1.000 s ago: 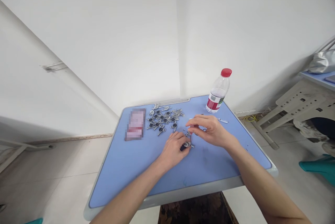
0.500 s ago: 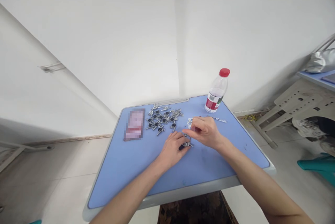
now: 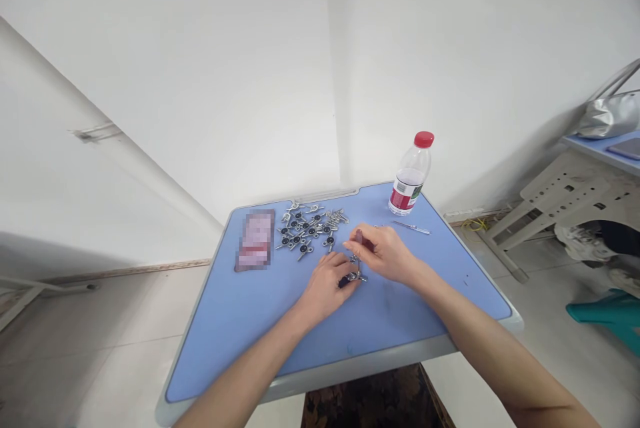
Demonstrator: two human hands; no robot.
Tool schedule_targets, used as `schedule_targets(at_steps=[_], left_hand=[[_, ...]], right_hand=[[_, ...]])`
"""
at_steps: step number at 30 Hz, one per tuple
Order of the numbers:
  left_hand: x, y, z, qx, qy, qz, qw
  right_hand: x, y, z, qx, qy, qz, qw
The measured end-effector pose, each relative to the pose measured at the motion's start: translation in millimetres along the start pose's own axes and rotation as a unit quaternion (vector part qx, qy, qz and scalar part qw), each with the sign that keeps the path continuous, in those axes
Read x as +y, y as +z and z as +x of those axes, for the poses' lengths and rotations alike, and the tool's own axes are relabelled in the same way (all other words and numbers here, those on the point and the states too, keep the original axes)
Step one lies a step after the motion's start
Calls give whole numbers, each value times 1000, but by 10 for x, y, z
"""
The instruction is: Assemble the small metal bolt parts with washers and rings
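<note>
Silver fitting [image 3: 356,277] held in our left hand [image 3: 326,283], screwdriver [image 3: 359,237] gripped above it in our right hand [image 3: 385,253], we judge that fitting unfinished, the pile [image 3: 312,231] beyond possibly done.

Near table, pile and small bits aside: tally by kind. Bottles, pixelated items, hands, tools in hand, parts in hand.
Bottle: 1
Pixelated item: 1
Hands, left hand and right hand: 2
Tool: 1
Part: 1
Total: 6

A silver metal part [image 3: 355,277] lies beneath what seems an upright, reddish-handled screwdriver [image 3: 359,237].
</note>
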State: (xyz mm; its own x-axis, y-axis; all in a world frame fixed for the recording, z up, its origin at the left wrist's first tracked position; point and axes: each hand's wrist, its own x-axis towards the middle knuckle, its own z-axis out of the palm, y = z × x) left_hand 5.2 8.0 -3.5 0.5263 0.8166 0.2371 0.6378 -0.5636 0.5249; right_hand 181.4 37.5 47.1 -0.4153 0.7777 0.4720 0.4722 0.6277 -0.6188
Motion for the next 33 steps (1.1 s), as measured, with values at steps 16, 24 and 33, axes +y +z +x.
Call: schedule_targets(at_steps=[16,24,33], left_hand=[[-56,-22,15,35,-17,-77,996],[-109,-134,26,79,-66,-324,940],[-47,-217,-1,109,-37,-379,918]], right_hand=[[42,-19,31,91,27,56,994],[-28,-127,44,181,99,247,947],[-91,-197,56,233,96,355,900]])
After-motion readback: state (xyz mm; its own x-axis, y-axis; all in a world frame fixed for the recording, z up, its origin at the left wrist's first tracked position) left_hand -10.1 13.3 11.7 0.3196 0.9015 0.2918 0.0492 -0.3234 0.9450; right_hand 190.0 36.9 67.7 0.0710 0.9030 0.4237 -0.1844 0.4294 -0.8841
